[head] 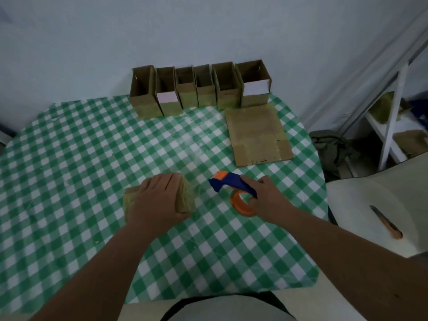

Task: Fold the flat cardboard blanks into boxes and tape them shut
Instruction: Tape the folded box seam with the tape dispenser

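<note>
The table (69, 163) in front of me wears a green-and-white checked cloth. Along its far edge, against the wall, stand six open boxes (199, 89) in a row, touching side by side, mouths up. Just in front of the right end of that row a flat cardboard blank (257, 133) lies on the cloth, well apart from my hands.

Nearer to me, my left hand (159, 200) rests on top of a small box (185, 195) that sits on the cloth — fingers lying close together over its top and curling down its far side, holding it. Just to the right, my right hand (268, 200) is wrapped round the blue handle of the tape dispenser (234, 188), its orange roll hanging below my fingers — near the box but not touching it.

Off to the right, on a pale surface beside the table, lies a utility knife (386, 222).
</note>
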